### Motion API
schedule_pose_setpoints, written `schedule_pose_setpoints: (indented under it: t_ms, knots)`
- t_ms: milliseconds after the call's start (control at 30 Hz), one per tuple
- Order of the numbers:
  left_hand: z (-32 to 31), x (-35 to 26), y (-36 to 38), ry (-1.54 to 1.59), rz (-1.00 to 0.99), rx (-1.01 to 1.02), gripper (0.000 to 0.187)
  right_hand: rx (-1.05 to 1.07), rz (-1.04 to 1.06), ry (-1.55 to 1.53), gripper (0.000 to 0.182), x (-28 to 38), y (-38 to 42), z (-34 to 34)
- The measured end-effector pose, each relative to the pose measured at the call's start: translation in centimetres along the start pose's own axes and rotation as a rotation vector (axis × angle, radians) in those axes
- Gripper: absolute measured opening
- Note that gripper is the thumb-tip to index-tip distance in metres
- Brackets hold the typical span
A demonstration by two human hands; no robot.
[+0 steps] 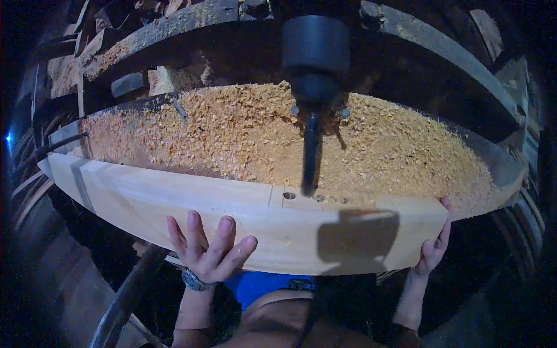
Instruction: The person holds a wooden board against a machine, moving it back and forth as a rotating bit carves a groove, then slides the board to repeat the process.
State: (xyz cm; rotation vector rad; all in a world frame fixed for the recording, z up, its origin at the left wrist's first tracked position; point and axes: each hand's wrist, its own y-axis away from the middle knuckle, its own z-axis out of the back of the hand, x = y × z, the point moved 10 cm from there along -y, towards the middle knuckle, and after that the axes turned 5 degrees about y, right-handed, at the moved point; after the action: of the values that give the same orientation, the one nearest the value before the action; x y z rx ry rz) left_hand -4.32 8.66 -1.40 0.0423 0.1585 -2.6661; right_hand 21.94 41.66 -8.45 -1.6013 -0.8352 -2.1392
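A long pale wooden beam [278,232] lies across the view, with pencil lines and several round holes [289,196] near its far edge. My left hand [212,249], a watch at its wrist, rests against the beam's near face left of the middle, fingers spread. At the beam's right end, my right hand [434,246] holds the corner, with fingers wrapped round the end and the thumb on the near side. A dark drill bit [311,156] comes down from the drill chuck [316,49], its tip overlapping the beam's far edge between the holes.
Wood chips [243,130] lie thick behind the beam. Curved timbers [168,32] and offcuts [64,75] are stacked beyond. A dark bar [130,296] slants at lower left, and a dark rod [61,145] reaches the left end. A shadow falls on the beam right of the bit.
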Motion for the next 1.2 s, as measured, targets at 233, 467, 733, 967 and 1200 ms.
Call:
schedule_pose_setpoints:
  t_ms: [233,467,733,967,1200]
  knots:
    - [0.2,-0.1,-0.3,-0.006,0.007,-0.024,0.049,-0.075,0.002,0.015,0.086,0.0,0.8,1.2]
    - [0.3,-0.2,-0.1,-0.021,0.016,-0.039,0.047,-0.161,0.042,-0.127,0.061,-0.9,1.9,2.6]
    - [0.4,-0.2,-0.4,-0.033,0.025,-0.049,0.04,-0.134,0.012,-0.219,0.052,-0.6,1.1,1.8]
    - [0.6,0.1,-0.9,-0.036,0.026,-0.081,0.042,-0.208,0.018,-0.194,0.048,-0.7,0.6,1.9]
    - [0.4,0.3,-1.0,-0.033,0.03,-0.086,0.041,-0.133,0.044,-0.201,0.046,-0.5,-0.1,1.9]
